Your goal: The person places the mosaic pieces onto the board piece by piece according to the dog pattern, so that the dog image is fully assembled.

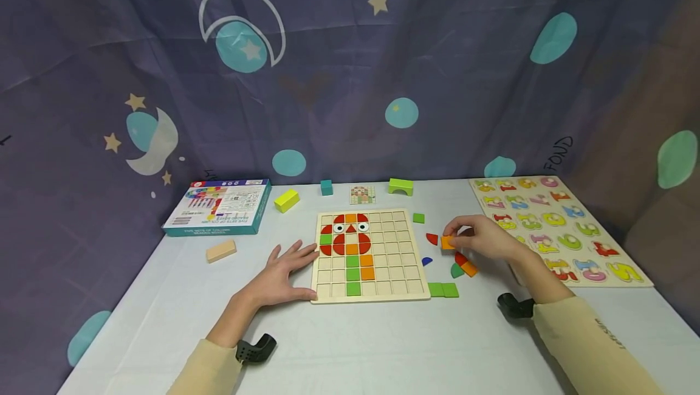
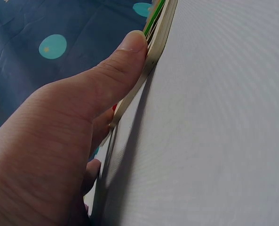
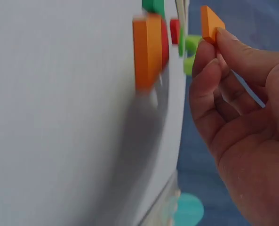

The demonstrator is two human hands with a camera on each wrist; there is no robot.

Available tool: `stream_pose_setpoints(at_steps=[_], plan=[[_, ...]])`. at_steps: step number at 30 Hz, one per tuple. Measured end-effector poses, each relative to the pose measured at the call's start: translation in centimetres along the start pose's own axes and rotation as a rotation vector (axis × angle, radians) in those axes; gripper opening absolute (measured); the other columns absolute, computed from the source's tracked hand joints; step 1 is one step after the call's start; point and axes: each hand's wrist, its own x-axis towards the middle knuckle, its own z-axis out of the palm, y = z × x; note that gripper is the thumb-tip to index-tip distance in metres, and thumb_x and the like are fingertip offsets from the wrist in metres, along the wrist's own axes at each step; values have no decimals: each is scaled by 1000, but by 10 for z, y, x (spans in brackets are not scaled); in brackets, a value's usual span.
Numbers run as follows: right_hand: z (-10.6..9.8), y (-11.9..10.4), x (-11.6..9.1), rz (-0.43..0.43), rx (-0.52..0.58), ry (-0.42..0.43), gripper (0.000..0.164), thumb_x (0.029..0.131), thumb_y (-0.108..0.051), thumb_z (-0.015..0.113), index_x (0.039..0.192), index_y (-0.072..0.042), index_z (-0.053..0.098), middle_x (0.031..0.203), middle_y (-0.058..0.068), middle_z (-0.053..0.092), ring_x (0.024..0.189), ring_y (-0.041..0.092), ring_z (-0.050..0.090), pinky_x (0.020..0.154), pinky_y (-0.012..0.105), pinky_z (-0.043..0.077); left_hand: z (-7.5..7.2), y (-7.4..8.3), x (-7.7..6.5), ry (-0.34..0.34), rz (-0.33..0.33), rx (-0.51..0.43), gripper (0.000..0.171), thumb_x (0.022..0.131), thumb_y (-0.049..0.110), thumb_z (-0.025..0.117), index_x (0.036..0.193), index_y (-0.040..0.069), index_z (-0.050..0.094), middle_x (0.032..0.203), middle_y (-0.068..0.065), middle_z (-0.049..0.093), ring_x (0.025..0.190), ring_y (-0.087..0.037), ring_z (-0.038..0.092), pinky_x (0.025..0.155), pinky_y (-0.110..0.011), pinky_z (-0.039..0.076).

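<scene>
A wooden grid board (image 1: 391, 261) lies on the white table, with red, orange and green tiles and two eye pieces set in its left half. My left hand (image 1: 281, 275) rests at the board's left edge, fingers spread. In the left wrist view its thumb (image 2: 132, 44) touches the board's rim. Between thumb and fingers, my right hand (image 1: 483, 237) pinches an orange square tile (image 3: 211, 24), held above the table right of the board. Below it lie another orange tile (image 1: 469, 268), a red piece (image 1: 432, 239), a green piece (image 1: 457, 270) and a blue piece (image 1: 427, 261).
Green squares (image 1: 443, 290) lie by the board's lower right corner. A number puzzle board (image 1: 596, 261) occupies the right side. Behind the grid board are a pattern card (image 1: 363, 194), a green arch block (image 1: 401, 186) and a teal cube (image 1: 326, 187). A box (image 1: 216, 209) sits at left.
</scene>
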Motion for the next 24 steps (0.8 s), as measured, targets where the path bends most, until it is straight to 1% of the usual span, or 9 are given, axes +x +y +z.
stream_pose_setpoints(at_steps=[3, 5, 12, 20, 24], plan=[[9, -8, 7, 1, 21, -5, 9, 92, -5, 71, 102, -6, 71, 97, 7, 63, 79, 25, 61, 66, 28, 53, 0, 0, 0, -3, -3, 1, 94, 76, 57, 83, 152, 13, 48, 160, 1, 37, 153, -27, 13, 118, -61, -4], [16, -13, 11, -5, 23, -4, 9, 92, -4, 71, 101, -6, 71, 96, 7, 63, 78, 26, 61, 65, 29, 52, 0, 0, 0, -6, -6, 5, 95, 76, 57, 83, 152, 14, 48, 161, 1, 36, 153, -27, 13, 118, -61, -4], [38, -32, 28, -42, 11, -23, 8, 92, -4, 72, 100, -6, 70, 95, 6, 62, 77, 22, 58, 68, 29, 49, 0, 2, 0, 3, 5, -4, 92, 77, 55, 83, 151, 12, 50, 160, -2, 38, 152, -32, 15, 117, -64, -2], [56, -52, 42, -99, 21, -79, 9, 92, -2, 72, 100, -6, 69, 96, 5, 63, 71, 20, 58, 64, 29, 49, -1, 3, 0, -2, -4, 2, 93, 76, 56, 83, 151, 13, 49, 160, -1, 37, 153, -30, 14, 117, -62, -3], [64, -59, 49, -125, 2, -97, 9, 92, -1, 72, 98, -7, 69, 94, 2, 64, 72, 18, 57, 67, 31, 50, -1, 2, 0, 0, -5, -1, 93, 76, 56, 83, 151, 13, 49, 160, -1, 38, 153, -31, 15, 117, -63, -3]])
